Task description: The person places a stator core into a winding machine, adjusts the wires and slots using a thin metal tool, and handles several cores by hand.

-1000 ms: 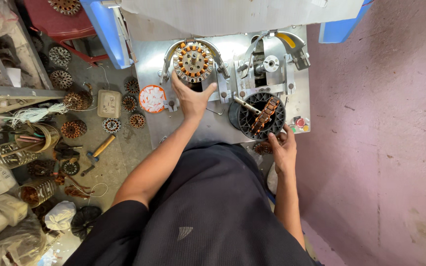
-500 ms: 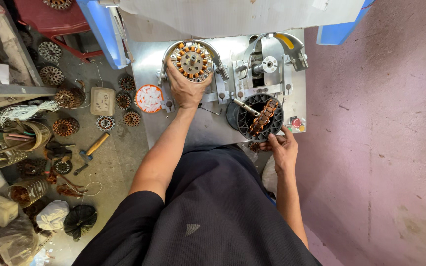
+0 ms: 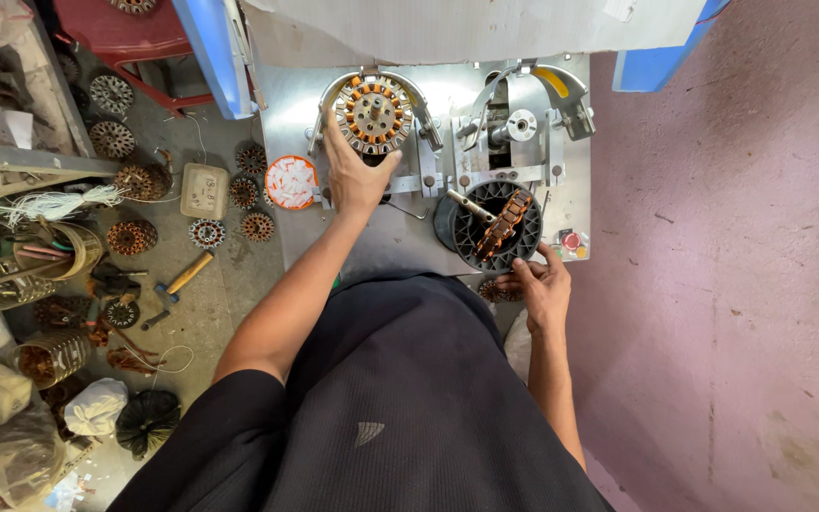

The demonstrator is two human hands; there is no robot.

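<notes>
A round stator (image 3: pixel 373 114) with orange slot inserts sits in the curved holder of a grey metal machine (image 3: pixel 400 237). My left hand (image 3: pixel 356 175) grips the stator's near edge, fingers wrapped around its rim. My right hand (image 3: pixel 542 289) rests at the machine's front right edge, fingers closed on the rim of a black round ribbed part (image 3: pixel 487 226) that carries a copper-wound piece (image 3: pixel 502 224). A second wound stator lies partly hidden under that hand.
On the floor to the left lie several wound stators (image 3: pixel 135 237), a hammer (image 3: pixel 174 284), a round orange dish of white pieces (image 3: pixel 291 182) and a small beige box (image 3: pixel 204 191). A red stool (image 3: pixel 135 33) stands top left. A pink wall fills the right.
My left hand has slid up from below the stator to grasp its near rim. My right hand has stayed at the black ribbed part.
</notes>
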